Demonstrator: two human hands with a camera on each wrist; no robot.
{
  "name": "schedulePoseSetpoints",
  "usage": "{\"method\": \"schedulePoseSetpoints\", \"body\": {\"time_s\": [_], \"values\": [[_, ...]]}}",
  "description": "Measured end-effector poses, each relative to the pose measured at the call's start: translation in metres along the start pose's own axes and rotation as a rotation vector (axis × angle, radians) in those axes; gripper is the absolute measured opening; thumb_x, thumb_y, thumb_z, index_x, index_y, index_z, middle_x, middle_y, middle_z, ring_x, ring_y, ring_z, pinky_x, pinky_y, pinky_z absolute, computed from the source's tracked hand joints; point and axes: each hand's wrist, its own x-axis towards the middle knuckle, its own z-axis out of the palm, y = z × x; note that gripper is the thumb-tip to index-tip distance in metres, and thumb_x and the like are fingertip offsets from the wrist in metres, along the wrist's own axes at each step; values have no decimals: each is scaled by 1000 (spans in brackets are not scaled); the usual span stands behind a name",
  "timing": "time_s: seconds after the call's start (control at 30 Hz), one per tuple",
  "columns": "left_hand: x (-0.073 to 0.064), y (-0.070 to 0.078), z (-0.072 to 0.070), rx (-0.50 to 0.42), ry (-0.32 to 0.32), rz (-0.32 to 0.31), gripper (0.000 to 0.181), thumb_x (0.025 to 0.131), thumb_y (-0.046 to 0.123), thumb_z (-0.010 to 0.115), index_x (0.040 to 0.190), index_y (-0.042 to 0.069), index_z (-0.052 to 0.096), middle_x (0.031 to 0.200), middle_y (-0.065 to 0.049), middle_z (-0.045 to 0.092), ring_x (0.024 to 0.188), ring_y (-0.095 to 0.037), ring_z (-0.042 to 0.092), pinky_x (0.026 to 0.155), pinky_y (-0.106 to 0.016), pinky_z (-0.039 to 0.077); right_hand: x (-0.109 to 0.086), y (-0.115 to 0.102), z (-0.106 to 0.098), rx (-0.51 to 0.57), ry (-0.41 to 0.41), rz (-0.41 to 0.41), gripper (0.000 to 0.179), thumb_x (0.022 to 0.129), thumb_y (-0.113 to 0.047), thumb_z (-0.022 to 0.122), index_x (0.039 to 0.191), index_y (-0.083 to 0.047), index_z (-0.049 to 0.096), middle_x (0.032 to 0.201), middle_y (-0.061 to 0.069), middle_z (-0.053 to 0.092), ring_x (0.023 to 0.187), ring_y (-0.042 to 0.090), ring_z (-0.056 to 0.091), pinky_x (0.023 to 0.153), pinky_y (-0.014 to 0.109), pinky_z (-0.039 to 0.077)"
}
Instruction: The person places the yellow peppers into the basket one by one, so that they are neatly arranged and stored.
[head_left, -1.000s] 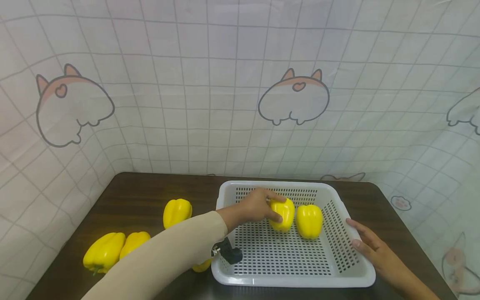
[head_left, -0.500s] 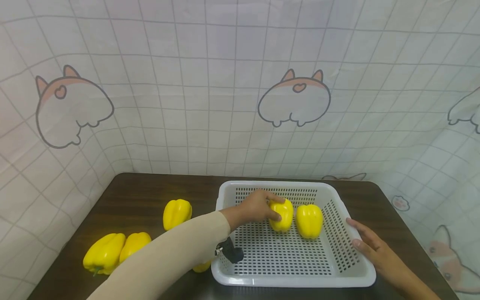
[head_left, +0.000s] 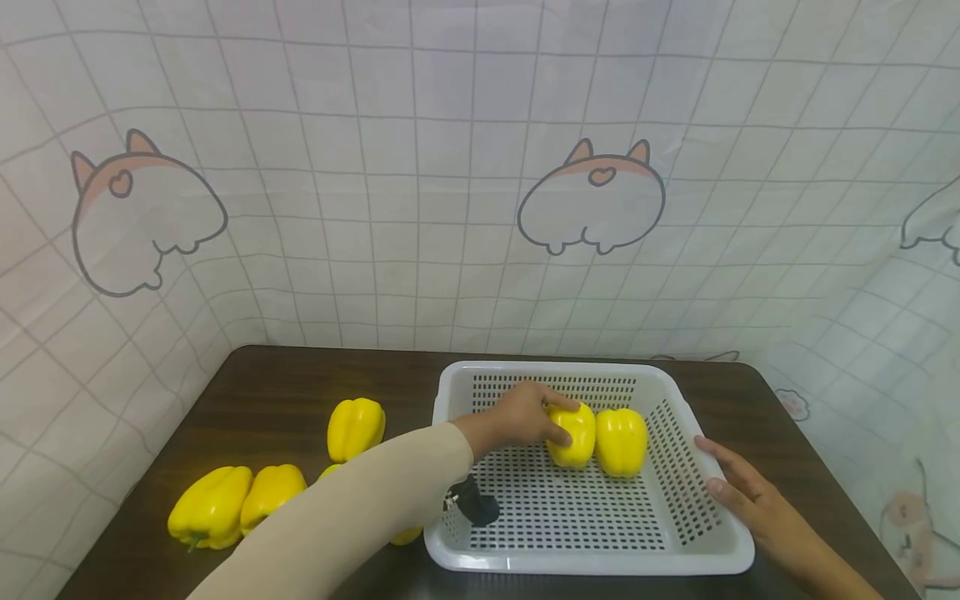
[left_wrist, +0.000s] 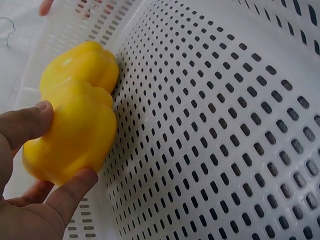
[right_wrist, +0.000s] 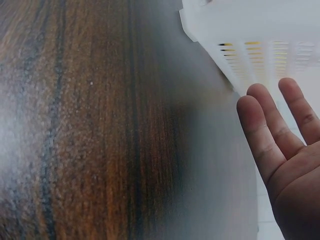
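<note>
grasping a yellow pepper in the white basket between thumb and fingers of the left hand; with extended, unclenched fingers of the right hand at the rim. advisable: seat squarely before loosening, without nudging the second pepper alongside.

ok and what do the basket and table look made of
Basket: looks like white plastic with a slight gloss, going by its moulded slots and smooth rim. Table: seemingly dark wood or a wood-look laminate; streaked brown grain, soft sheen.
</note>
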Motion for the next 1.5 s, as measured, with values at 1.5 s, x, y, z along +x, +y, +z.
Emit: {"method": "schedulePoseSetpoints", "body": {"time_s": [1.5], "values": [[-5, 8, 2, -222, 22, -75, 35, 80, -1, 84, 109, 18, 80, 129, -3, 65, 97, -16, 68, 74, -28, 61, -2, 3, 5, -8, 33, 43, 62, 111, -26, 44, 165, -18, 14, 156, 42, 19, 94, 29, 73, 71, 47, 63]]}}
